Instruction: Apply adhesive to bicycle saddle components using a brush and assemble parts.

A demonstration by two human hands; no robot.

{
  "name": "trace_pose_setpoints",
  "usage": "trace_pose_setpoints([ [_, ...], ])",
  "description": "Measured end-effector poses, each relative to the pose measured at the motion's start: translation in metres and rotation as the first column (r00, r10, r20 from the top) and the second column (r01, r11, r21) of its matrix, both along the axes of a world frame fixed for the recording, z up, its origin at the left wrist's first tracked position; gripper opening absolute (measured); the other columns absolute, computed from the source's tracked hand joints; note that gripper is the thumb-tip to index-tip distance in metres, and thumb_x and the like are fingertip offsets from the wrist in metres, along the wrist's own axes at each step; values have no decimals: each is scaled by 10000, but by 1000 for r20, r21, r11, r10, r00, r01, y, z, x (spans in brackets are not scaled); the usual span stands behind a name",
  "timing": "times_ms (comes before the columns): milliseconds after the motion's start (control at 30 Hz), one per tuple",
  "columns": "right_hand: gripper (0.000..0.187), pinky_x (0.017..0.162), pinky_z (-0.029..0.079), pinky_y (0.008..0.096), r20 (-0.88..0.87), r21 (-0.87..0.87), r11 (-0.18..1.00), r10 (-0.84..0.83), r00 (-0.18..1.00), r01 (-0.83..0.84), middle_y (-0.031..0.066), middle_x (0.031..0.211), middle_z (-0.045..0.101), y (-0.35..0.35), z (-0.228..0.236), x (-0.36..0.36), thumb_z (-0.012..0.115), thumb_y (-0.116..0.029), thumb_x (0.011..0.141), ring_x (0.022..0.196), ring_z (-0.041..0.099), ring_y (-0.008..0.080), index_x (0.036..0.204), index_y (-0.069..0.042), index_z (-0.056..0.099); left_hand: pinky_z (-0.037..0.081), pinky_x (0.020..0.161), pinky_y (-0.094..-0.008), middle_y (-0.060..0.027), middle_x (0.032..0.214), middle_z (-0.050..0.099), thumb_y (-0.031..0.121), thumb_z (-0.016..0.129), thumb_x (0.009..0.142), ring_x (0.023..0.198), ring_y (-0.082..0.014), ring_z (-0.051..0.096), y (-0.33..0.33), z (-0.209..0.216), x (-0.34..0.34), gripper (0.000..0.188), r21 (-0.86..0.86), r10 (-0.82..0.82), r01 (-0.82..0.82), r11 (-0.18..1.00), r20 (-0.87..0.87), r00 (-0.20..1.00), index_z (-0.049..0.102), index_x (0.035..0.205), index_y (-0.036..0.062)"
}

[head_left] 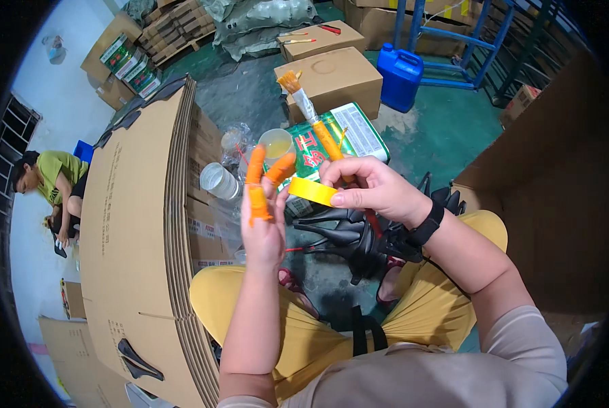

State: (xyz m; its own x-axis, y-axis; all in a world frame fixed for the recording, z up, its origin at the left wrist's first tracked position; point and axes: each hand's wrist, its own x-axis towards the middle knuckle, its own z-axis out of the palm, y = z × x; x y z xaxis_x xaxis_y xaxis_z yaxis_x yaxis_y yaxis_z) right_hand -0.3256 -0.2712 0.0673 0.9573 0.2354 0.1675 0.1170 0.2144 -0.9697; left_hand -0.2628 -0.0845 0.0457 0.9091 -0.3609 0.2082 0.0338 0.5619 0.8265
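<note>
My right hand (379,190) is closed on a yellow roll of tape (311,192), pinched at its right end. The same hand also holds a brush (311,112) with an orange-wrapped handle and stained bristles, pointing up and away. My left hand (264,224) is upright with its fingers stretched apart. Orange coverings (257,204) sit on several of its fingers. One left fingertip lies at the left end of the roll; whether it presses on it I cannot tell. Below the hands, black bicycle saddles (345,234) lie heaped between my feet.
Beyond my hands, a cup of yellowish liquid (277,144) stands by a green-and-white box (359,132). A clear tub (219,181) is left of it. Stacked cardboard (131,224) rises at left, with a person (59,178) beyond. A blue jerrycan (400,76) stands farther off.
</note>
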Motion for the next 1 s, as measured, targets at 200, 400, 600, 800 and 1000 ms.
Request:
trace_pose_setpoints([
  [200,161,483,288,162,-127,94,991,-80,989,93,-47,716,510,-1,-10,4,653,-153,827,569,401,8,942,-51,606,401,873,-256,-80,984,584,152,595,870,931,-119,533,-4,0,-6,621,183,-77,33,983,239,968,291,1402,49],
  [400,178,583,404,177,-192,-15,985,-171,966,172,-11,819,550,3,-8,2,628,-128,845,662,507,40,988,-30,586,420,813,-251,-36,875,573,23,646,779,827,-110,551,-6,-4,-17,710,246,4,-115,962,412,911,303,1398,71],
  [600,131,639,438,190,47,16,934,-358,932,358,-10,846,547,16,-10,0,633,-81,836,712,533,51,934,-32,563,430,804,-257,-45,880,578,23,653,783,816,-113,556,-8,-6,-21,704,135,164,-223,965,350,922,305,1394,71],
  [800,101,590,398,197,200,-107,851,-488,850,514,-11,733,501,30,-12,4,652,-32,765,657,473,47,839,-27,584,427,848,-277,-45,915,586,26,658,790,852,-122,559,-11,-9,-22,671,179,212,-320,930,450,867,335,1377,63],
  [1000,99,617,415,204,101,-39,885,-458,883,464,20,812,489,35,-7,4,636,-39,784,713,491,72,851,-13,567,422,882,-288,-47,997,579,12,691,762,921,-138,559,-9,-14,-20,638,192,234,-378,906,518,823,408,1334,28],
])
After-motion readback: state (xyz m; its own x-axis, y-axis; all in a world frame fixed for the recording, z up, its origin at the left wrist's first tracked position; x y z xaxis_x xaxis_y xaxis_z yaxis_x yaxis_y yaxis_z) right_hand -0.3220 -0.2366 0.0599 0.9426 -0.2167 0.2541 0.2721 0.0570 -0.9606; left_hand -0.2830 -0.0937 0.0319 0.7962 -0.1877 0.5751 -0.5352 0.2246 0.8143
